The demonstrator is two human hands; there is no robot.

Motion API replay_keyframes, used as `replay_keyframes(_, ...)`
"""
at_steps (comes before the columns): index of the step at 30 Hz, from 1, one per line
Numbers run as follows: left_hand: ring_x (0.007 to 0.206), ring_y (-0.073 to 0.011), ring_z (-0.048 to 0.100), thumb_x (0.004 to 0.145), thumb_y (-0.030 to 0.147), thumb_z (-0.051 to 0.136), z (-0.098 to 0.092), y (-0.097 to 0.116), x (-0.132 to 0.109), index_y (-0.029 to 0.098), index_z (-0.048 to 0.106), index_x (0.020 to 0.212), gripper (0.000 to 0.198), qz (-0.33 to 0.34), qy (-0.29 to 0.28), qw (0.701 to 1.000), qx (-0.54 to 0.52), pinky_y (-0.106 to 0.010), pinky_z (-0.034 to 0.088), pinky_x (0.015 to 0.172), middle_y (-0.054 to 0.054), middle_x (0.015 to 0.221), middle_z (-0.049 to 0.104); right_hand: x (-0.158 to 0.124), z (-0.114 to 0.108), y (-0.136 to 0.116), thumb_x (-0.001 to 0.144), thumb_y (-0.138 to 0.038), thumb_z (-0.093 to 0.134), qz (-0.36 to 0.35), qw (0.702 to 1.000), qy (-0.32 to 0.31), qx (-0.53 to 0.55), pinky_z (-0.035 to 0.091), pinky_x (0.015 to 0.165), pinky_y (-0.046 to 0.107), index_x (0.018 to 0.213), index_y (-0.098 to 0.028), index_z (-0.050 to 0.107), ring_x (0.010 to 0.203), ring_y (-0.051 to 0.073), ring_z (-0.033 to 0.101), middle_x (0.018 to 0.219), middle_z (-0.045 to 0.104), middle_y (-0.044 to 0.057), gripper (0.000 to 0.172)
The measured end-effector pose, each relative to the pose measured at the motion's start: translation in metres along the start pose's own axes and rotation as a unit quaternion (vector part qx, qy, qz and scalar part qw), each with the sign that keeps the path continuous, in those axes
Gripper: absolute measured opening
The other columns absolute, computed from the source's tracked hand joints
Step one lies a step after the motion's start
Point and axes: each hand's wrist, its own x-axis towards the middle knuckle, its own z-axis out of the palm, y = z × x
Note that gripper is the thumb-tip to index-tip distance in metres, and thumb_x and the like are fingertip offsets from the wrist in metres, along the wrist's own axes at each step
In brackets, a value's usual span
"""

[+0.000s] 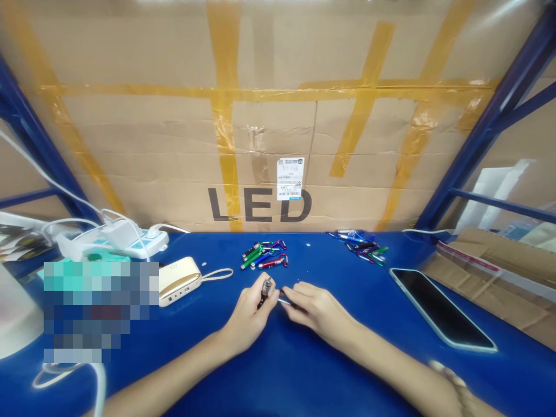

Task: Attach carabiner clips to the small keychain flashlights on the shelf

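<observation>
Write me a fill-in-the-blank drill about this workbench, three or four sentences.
1. The left hand grips a small black torch, the right hand pinches a thin silver piece against it, over a tabletop coloured ____.
2. The taped cardboard box behind bears the black letters ____.
3. The dark-screened smartphone lies on the person's ____ side.
4. The cream rectangular power bank lies nearest the ____ hand.
Missing words: blue; LED; right; left.

Left hand, right hand: pinch grips
</observation>
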Motion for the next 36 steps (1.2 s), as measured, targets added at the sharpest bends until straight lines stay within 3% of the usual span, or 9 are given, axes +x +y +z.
replay_keyframes(8,0.057,-0.0093,0.033,0.089,0.036,0.032,0.002,-0.004,-0.001,0.02,0.033,0.072,0.023,0.018,-0.027,0.999,0.029,-0.022,0.03,0.056,0.005,0.063,0.037,0.001,0.002,-0.002,0.092,-0.023,0.036,0.01,0.998,0.065,0.018,0.037,0.051,0.023,0.069,-0.015,0.056,0.052,0.011,0.042,0.057,0.048,0.001,0.031)
replay_keyframes(12,0.057,-0.0097,0.034,0.089,0.039,0.034,-0.001,0.0,-0.003,0.021,0.031,0.074,0.023,0.008,-0.045,0.998,0.04,-0.023,0.03,0.058,0.005,0.064,0.037,0.002,-0.002,0.002,0.09,-0.02,0.041,0.025,0.99,0.133,0.031,0.037,0.05,0.022,0.077,-0.013,0.059,0.052,0.01,0.04,0.056,0.046,0.0,0.023)
replay_keyframes(16,0.052,-0.0106,0.034,0.091,0.038,0.025,-0.003,0.006,-0.004,0.021,0.035,0.081,0.022,-0.023,-0.104,0.992,0.074,-0.024,0.029,0.055,0.006,0.06,0.038,0.002,-0.007,0.003,0.089,-0.016,0.044,0.024,0.977,0.21,0.017,0.039,0.053,0.023,0.088,-0.011,0.06,0.055,0.011,0.042,0.061,0.05,0.002,0.017)
replay_keyframes(21,0.055,-0.0128,0.042,0.091,0.038,0.027,0.002,0.003,-0.005,0.021,0.042,0.091,0.023,-0.024,-0.109,0.989,0.095,-0.025,0.029,0.055,0.003,0.064,0.046,0.0,-0.003,0.0,0.089,-0.018,0.044,-0.004,0.986,0.165,-0.002,0.043,0.057,0.023,0.092,-0.01,0.06,0.058,0.012,0.048,0.064,0.054,0.004,0.019)
replay_keyframes(29,0.054,-0.0099,0.035,0.092,0.039,0.024,0.003,-0.001,-0.004,0.02,0.037,0.08,0.026,0.002,-0.096,0.995,0.025,-0.023,0.028,0.053,0.005,0.062,0.04,-0.002,0.004,0.002,0.092,-0.022,0.035,0.0,0.994,0.11,-0.015,0.043,0.055,0.024,0.078,-0.014,0.062,0.055,0.012,0.047,0.06,0.055,0.003,0.032)
replay_keyframes(36,0.058,-0.0101,0.041,0.091,0.039,0.03,0.001,0.001,-0.001,0.019,0.047,0.085,0.027,-0.022,-0.035,0.999,0.013,-0.022,0.032,0.055,0.004,0.065,0.045,-0.001,0.001,0.008,0.089,-0.03,0.045,0.101,0.98,0.122,0.117,0.048,0.067,0.024,0.113,-0.019,0.058,0.074,0.013,0.056,0.08,0.057,0.004,0.03)
